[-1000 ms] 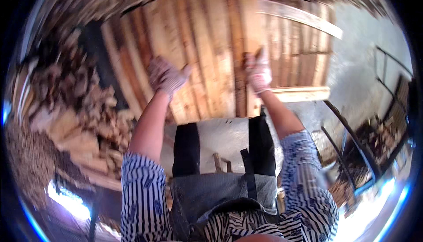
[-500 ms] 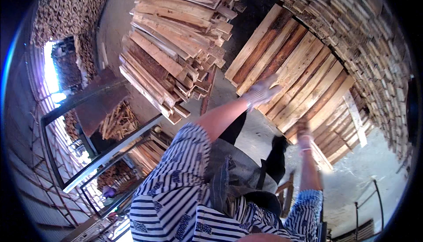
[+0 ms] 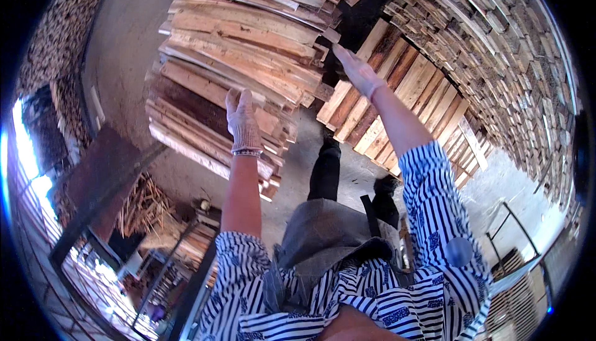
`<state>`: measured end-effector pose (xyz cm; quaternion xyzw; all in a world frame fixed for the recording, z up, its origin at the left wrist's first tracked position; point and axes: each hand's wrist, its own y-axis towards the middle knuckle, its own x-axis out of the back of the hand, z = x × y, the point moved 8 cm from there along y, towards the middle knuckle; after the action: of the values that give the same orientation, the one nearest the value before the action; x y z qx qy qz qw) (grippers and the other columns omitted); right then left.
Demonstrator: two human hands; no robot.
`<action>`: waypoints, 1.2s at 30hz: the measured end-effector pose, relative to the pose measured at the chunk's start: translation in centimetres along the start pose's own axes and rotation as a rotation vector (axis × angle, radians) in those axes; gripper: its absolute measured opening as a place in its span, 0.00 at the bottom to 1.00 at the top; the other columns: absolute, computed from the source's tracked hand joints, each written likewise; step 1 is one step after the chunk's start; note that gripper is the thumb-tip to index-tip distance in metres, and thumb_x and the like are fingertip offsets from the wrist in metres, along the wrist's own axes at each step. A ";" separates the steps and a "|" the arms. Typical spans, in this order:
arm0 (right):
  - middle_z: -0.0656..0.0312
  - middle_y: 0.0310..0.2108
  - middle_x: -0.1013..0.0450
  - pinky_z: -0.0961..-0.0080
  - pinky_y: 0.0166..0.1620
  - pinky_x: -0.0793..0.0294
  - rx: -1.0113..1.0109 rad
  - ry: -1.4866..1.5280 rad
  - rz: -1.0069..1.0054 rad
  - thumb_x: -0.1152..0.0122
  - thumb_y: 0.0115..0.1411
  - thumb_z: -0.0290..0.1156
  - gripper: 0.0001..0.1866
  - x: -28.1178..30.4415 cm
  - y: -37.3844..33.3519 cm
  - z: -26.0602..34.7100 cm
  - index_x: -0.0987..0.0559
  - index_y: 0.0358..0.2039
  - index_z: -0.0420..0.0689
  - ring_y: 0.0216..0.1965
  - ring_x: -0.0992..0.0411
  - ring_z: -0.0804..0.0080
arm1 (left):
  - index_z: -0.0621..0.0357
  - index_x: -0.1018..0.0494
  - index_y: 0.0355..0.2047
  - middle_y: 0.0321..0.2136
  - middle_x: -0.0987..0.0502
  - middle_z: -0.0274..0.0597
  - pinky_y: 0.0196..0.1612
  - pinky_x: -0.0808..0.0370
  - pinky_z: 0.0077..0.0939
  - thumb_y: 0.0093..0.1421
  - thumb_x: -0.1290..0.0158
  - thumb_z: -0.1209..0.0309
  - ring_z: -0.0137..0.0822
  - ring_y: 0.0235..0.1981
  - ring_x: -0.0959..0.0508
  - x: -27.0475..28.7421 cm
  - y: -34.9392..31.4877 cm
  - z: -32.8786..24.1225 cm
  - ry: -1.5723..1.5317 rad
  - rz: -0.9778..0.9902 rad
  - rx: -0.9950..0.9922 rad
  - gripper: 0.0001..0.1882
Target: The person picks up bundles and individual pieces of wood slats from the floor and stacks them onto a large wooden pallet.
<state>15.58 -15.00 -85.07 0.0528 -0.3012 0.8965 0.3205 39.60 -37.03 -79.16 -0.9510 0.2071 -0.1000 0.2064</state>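
My left hand point(image 3: 241, 121), in a knitted glove, reaches over the pile of loose rough boards point(image 3: 242, 55) with its fingers up and slightly apart. It is above or on the boards; contact is unclear, and nothing is plainly held. My right hand point(image 3: 361, 75), also gloved, is stretched out with its fingers extended toward a board end point(image 3: 331, 35) that juts from the pile's right side. Whether the fingertips touch that end I cannot tell. Below the right forearm lies a neat layer of side-by-side planks point(image 3: 413, 77), some pale and some dark brown.
A tall wall of stacked boards point(image 3: 490, 49) rises along the right. Wood scraps point(image 3: 146, 204) lie at the left beside a dark metal frame point(image 3: 105, 201). A thin black metal rail point(image 3: 512, 232) stands at the lower right on the grey concrete floor point(image 3: 292, 183).
My left hand has moved from the plank layer to the loose pile on the left. The right hand has gone from the layer's near edge to the pile's right side. The view has shifted.
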 end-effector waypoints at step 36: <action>0.33 0.65 0.43 0.61 0.59 0.29 -0.085 -0.030 0.207 0.37 0.51 0.68 0.63 -21.8 2.6 15.6 0.56 0.72 0.40 0.61 0.34 0.46 | 0.60 0.32 0.54 0.39 0.23 0.43 0.44 0.20 0.30 0.66 0.52 0.42 0.36 0.40 0.20 7.2 4.3 -1.9 -0.387 0.153 0.334 0.33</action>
<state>29.65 -37.37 -79.96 0.0209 -0.3476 0.9104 0.2234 44.03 -44.43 -78.62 -0.8869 0.2156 0.0670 0.4031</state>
